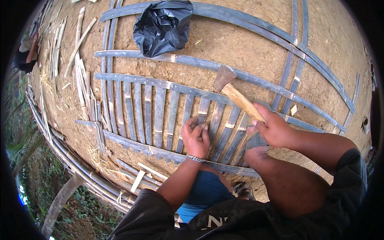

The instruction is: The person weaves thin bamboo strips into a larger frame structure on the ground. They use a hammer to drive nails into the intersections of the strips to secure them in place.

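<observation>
My right hand (275, 127) is wrapped round the wooden handle of a hatchet (242, 101). Its rusty, blocky head (225, 78) points away from me, over the upper rail of a bamboo slat panel (148, 82). My left hand (195, 138), with a chain bracelet at the wrist, is low over the upright slats. Its fingers are curled and pinched together near one slat (204, 107); whatever is between them is too small to make out. Dark, narrow slats run side by side between the panel's two long rails. My foot (256, 138) is on the panel's right part, below the hatchet.
A black plastic bag (164, 28) lies across the far bamboo rails (240, 18). Split bamboo strips (82, 44) are scattered at the left, with offcuts (138, 181) nearer me. Bamboo poles (86, 170) edge the dirt ground beside greenery. Another person (29, 52) is at the far left.
</observation>
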`<action>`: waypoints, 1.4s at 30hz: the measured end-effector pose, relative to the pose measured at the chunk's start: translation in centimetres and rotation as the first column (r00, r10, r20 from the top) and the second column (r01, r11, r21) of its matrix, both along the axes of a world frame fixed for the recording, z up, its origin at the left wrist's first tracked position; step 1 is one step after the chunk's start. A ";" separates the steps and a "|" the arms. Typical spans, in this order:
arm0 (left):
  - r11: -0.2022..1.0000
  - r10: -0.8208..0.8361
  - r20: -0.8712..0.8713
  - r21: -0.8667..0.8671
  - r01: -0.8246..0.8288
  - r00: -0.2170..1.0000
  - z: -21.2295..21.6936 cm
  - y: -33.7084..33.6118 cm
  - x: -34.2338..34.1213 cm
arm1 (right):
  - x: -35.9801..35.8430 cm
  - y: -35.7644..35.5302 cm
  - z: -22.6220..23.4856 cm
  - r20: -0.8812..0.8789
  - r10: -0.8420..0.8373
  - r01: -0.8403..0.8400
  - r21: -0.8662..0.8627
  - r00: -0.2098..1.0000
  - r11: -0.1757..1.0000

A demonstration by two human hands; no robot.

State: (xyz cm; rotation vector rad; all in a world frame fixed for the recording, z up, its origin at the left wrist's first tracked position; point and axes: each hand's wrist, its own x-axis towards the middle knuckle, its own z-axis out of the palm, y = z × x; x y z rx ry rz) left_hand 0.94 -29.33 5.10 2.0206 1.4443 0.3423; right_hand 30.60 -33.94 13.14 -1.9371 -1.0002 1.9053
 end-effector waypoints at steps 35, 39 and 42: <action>0.998 0.021 0.060 0.066 -0.025 0.998 -1.9 1.6 0.8 | 1.0 2.1 -1.0 0.293 0.274 -0.306 0.069 0.916 0.950; 0.998 0.021 0.077 0.060 -0.026 0.997 -2.0 1.6 0.6 | 1.3 3.3 -0.7 0.286 0.314 -0.335 0.026 0.905 0.942; 0.997 0.020 0.059 0.068 -0.024 0.998 -2.1 1.5 0.5 | 1.1 4.5 0.2 0.279 0.345 -0.361 0.006 0.896 0.933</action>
